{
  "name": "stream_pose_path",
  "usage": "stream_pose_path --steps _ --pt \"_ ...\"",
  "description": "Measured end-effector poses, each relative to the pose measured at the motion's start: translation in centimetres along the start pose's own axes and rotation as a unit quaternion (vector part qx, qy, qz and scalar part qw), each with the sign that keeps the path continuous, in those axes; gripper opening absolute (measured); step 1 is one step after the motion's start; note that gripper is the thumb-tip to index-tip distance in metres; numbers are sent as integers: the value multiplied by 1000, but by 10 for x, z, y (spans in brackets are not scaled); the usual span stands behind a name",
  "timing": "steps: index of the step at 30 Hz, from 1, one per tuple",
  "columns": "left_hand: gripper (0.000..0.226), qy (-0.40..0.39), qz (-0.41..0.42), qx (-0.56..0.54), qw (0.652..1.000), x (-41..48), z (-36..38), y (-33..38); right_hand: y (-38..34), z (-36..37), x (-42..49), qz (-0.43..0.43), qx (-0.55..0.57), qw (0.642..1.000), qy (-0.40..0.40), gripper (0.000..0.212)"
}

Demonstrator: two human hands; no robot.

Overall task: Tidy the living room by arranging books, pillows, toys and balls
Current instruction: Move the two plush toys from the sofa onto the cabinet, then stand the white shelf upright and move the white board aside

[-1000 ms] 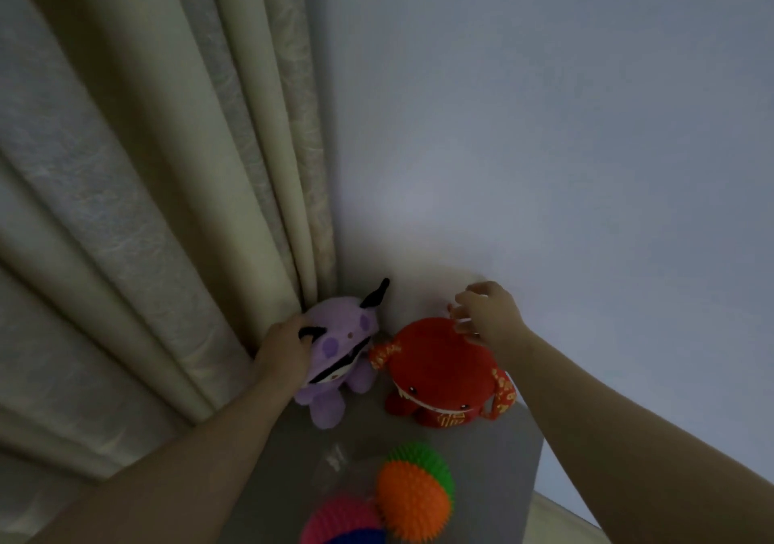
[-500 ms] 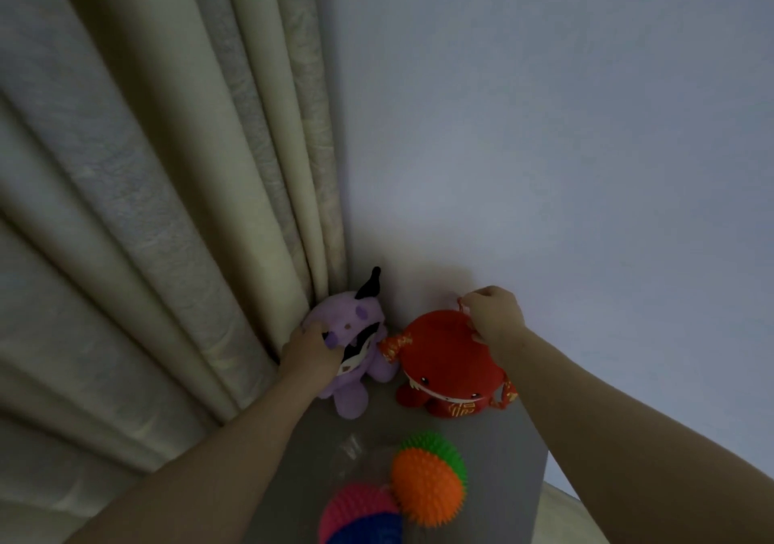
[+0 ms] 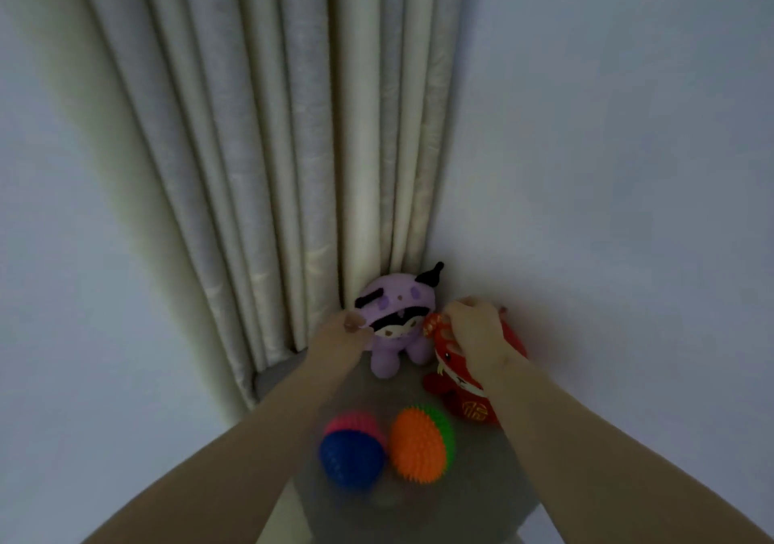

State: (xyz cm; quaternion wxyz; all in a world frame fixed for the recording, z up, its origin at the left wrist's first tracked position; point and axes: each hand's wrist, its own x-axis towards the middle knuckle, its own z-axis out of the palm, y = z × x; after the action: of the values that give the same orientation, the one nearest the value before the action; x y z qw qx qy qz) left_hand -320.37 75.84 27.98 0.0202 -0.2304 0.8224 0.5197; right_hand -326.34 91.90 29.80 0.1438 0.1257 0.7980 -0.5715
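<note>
rear: curtain (image 3: pixel 293 166), wall (image 3: pixel 607 166) close in | front: spiky balls (image 3: pixel 419 447) block | free: table (image 3: pixel 481 501) strip right of balls

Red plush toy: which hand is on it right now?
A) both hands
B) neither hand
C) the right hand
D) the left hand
C: the right hand grips the top of the red plush toy, while the left hand holds the purple plush toy standing beside it.
</note>
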Motion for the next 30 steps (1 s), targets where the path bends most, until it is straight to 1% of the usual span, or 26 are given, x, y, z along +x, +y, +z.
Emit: stream_pose_path --steps 1,3,5,6,7,8,9,10,11,14,17,18,19,23,26,27,30 --pt "12 13 -10 -12 1000 -17 -6 -7 -1 9 -14 3 -11 999 -37 12" --pt "5 50 -46 -47 997 -49 -20 -28 0 30 -38 1 -31 995 -95 16" --pt "19 103 -84 -81 988 -81 -45 -53 3 62 -66 -13 -76 982 -171 16" --pt "21 127 -99 -104 981 -95 -58 -65 6 79 -79 -20 -97 976 -193 17" --pt "19 142 -110 -124 976 -105 -66 -73 9 92 -91 -18 -95 975 -200 19" --pt "15 179 -124 -147 965 -131 -86 -91 12 117 -117 -14 -104 969 -225 22" --pt "12 188 -124 -163 961 -136 -90 -95 15 124 -123 -11 -104 970 -219 23" --pt "11 232 -135 -177 947 -165 -111 -112 19 149 -153 -13 -116 961 -251 20" --pt "12 260 -136 -190 937 -181 -122 -120 20 163 -171 -4 -119 956 -270 18" --pt "13 357 -171 -216 893 -267 -168 -172 40 217 -262 -19 -132 924 -358 15" --pt "11 420 -199 -233 854 -352 -200 -223 62 259 -353 -21 -145 894 -424 15" --pt "10 448 -209 -239 836 -393 -216 -244 75 279 -394 -15 -153 878 -453 16" --pt "10 459 -214 -243 827 -414 -222 -257 82 287 -420 -10 -163 868 -469 16" --pt "10 521 -260 -249 774 -538 -262 -319 126 333 -549 -18 -206 813 -544 14" --pt "9 575 -285 -270 718 -637 -284 -364 163 365 -645 -31 -241 767 -594 7" --pt "9 584 -290 -274 707 -657 -288 -373 169 370 -666 -30 -245 758 -604 6" --pt "10 625 -320 -286 652 -736 -303 -402 199 393 -746 -34 -267 713 -648 10"
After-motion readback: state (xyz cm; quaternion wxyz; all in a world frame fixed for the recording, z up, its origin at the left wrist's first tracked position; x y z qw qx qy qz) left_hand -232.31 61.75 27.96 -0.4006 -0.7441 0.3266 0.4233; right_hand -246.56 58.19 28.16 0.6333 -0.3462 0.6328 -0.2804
